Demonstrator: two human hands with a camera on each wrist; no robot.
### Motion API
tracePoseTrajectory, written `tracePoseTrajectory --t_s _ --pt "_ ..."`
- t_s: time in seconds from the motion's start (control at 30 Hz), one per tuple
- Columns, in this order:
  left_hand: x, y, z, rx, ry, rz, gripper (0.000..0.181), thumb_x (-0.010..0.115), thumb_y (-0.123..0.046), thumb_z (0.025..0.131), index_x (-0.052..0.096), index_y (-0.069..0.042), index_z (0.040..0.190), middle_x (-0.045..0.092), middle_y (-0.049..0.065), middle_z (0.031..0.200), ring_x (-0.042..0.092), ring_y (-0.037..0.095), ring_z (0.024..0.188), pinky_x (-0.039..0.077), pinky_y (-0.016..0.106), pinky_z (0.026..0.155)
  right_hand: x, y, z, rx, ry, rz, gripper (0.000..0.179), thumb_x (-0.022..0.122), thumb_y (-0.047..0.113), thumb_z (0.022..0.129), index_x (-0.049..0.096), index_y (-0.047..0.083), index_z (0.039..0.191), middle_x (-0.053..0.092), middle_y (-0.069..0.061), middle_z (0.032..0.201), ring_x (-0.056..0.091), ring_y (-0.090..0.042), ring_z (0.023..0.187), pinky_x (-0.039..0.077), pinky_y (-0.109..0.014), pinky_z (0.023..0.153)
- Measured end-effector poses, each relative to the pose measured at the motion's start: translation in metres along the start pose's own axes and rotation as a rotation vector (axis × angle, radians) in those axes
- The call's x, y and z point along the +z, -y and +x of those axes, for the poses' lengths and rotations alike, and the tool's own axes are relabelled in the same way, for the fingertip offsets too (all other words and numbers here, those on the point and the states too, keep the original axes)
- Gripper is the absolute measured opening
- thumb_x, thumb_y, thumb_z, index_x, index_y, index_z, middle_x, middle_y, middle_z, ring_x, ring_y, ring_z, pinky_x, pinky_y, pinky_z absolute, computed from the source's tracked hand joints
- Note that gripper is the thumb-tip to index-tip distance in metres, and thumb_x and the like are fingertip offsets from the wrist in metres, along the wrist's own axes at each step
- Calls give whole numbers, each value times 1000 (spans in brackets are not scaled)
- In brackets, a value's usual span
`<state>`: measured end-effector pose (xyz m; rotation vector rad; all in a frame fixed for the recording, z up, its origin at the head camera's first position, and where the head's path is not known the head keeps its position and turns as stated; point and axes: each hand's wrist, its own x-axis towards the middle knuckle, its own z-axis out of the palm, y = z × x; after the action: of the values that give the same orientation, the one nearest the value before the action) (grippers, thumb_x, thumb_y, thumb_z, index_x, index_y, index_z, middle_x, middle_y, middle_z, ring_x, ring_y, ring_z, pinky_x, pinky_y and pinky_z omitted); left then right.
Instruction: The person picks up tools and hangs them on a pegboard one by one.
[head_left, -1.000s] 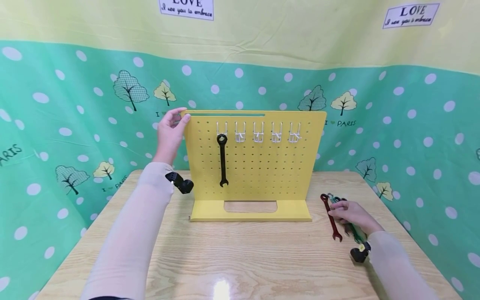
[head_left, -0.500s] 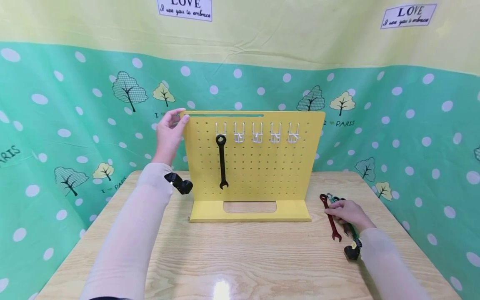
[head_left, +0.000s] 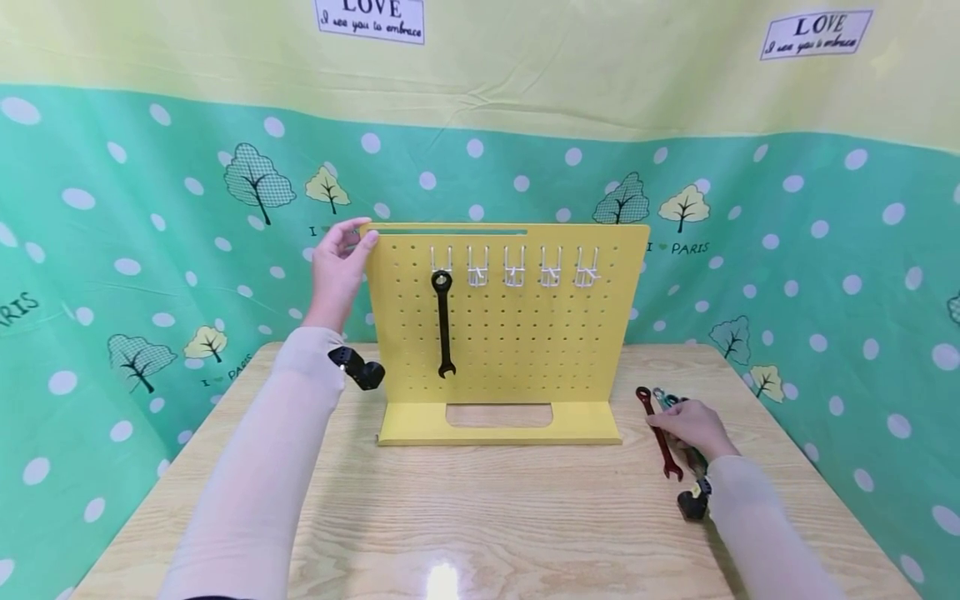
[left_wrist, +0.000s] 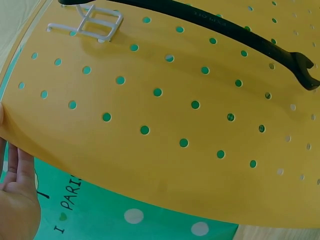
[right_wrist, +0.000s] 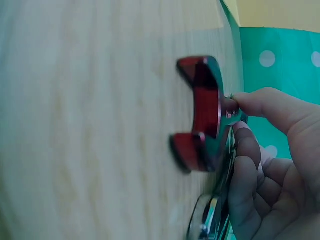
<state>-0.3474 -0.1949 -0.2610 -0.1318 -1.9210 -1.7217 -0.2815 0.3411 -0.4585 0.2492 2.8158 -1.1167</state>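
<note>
A yellow pegboard (head_left: 495,423) stands upright on the table, its top left corner between the thumb and fingers of my left hand (head_left: 337,271). From the leftmost hook hangs a black combination wrench (head_left: 444,321), its open end pointing down. At the right of the table, my right hand (head_left: 697,429) pinches a red combination wrench (head_left: 666,454) by its shank. The right wrist view shows the red wrench's open jaw (right_wrist: 207,112) close up, with thumb and index finger behind it. Other wrenches (head_left: 662,397) lie beneath and beside this hand, partly hidden by it.
Several white wire hooks (head_left: 513,268) run in a row across the upper pegboard. The wooden table (head_left: 480,508) extends in front of the board. A green and yellow patterned curtain (head_left: 480,158) surrounds the table at the back and sides.
My right hand has shifted slightly left, its thumb and fingers now on the red wrench, whose ring end has moved a little left. The left hand stays on the board's corner.
</note>
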Motion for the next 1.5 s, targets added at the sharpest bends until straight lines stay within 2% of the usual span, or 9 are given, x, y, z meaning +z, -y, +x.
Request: tracePoseTrajectory --t_s 0.3,0.57,0.8,1.1,1.3,1.5 --pt "2 -1 0 1 -1 -1 37 69 -36 94 65 -19 127 64 1 111 59 15 103 50 30 91 2 -4 4 16 -27 -34 41 74 40 88 56 12 64 51 0 60 54 -21 63 43 -30 57" --pt "-1 -2 0 -12 -1 1 37 69 -35 95 65 -20 128 63 0 111 58 14 103 50 30 89 0 -1 4 35 -13 -33 41 73 41 88 58 12 65 50 1 60 53 -20 62 43 -30 56" --pt "0 -2 0 -1 4 -2 37 69 -35 95 65 -18 128 63 0 110 58 14 103 50 30 90 -2 -5 4 22 -18 8 35 74 39 89 71 5 82 59 -2 71 59 -19 69 49 -29 60" --pt "0 -1 0 -14 3 1 38 69 -36 95 65 -19 128 63 1 111 58 15 104 51 30 90 -3 -10 5 2 0 60 47 72 36 91 70 -7 110 67 -11 93 62 -21 79 53 -31 67" --pt "-1 -1 0 -19 6 14 38 69 -39 94 65 -21 128 63 0 112 58 15 106 50 30 90 -5 -10 5 9 22 75 53 71 38 93 66 -9 116 67 -15 101 64 -24 85 56 -37 73" --pt "-1 -1 0 -12 1 21 39 70 -38 94 65 -20 128 63 0 110 58 14 104 50 30 87 -6 -6 2 4 18 65 49 68 34 95 64 -10 116 64 -18 105 61 -25 87 53 -31 67"
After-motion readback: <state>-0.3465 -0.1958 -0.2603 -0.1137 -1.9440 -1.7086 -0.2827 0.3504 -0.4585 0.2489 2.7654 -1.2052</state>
